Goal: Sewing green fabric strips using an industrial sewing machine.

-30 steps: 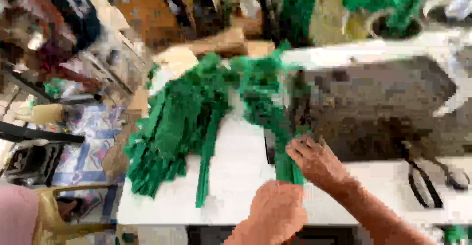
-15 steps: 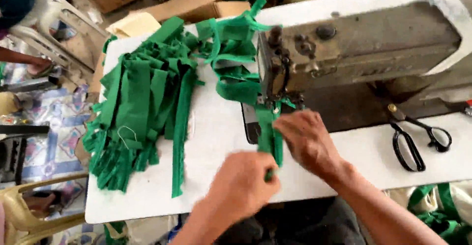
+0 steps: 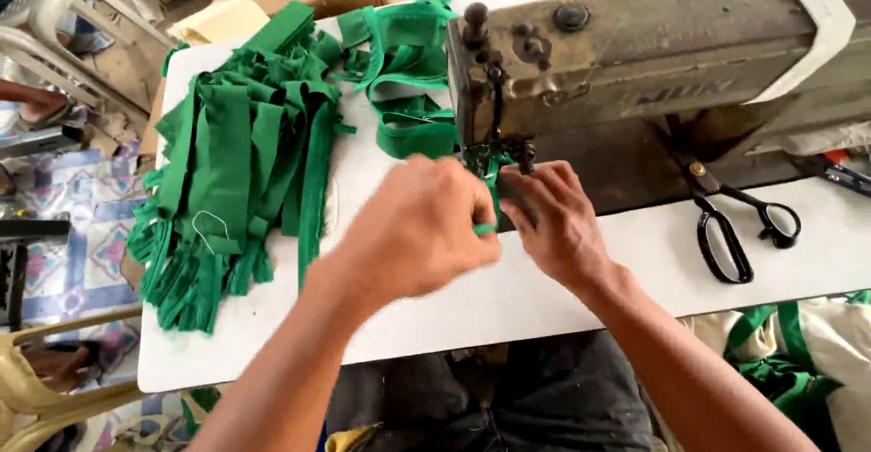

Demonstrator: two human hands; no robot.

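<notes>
1. Sat at a sewing machine, with both hands brought together just below its needle end, where the work had to be fed.
2. Left hand curled into a narrow grip, pinching a green strip at its near end, likely to keep it taut and straight on the way to the needle.
3. Right hand laid flat, fingers pressed down right of the strip, just in front of the needle; seemingly steadied the fabric against the bed. Not closed round anything, though whether a fingertip also nipped the strip could not be told.
4. Strip ran from the needle toward the body, between the two hands, partly hidden by the left one.
5. Heap of green strips spread on the white surface left of the machine, within easy reach of the left hand; looped strips lay beside the machine head.
6. Black scissors parked right of the machine, near the right hand but untouched, handles toward the body.
</notes>
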